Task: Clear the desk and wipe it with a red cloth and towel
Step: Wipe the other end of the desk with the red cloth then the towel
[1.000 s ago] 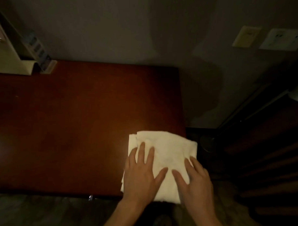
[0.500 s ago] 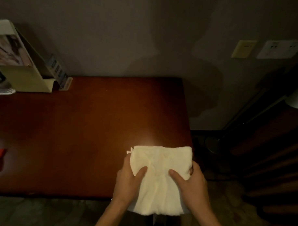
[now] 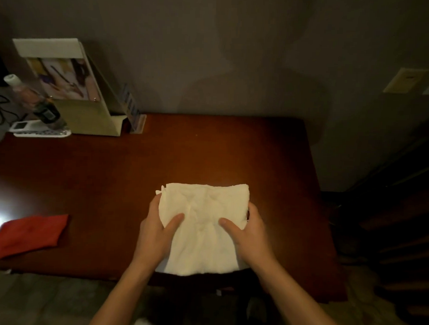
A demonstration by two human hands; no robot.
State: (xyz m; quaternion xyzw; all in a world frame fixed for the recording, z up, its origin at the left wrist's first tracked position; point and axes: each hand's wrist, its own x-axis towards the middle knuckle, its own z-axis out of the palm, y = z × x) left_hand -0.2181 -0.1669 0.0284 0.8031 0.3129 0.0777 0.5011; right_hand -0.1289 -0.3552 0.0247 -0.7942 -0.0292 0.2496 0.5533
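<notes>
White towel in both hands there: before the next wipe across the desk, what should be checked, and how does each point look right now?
1. Grip on the towel: left hand and right hand each hold a side edge, thumbs on top. Ok.
2. Towel folded into a pad: ok, though its near edge hangs past the front of the desk.
3. Path ahead on the desk: bare wood up to the wall. Ok.
4. Red cloth out of the way: lies far left, apart from the towel. Ok.
5. Back left corner: a display stand, a bottle and a phone sit there. Not ok, if the whole desk is to be cleared.
6. Towel clean or damp: cannot tell.
</notes>
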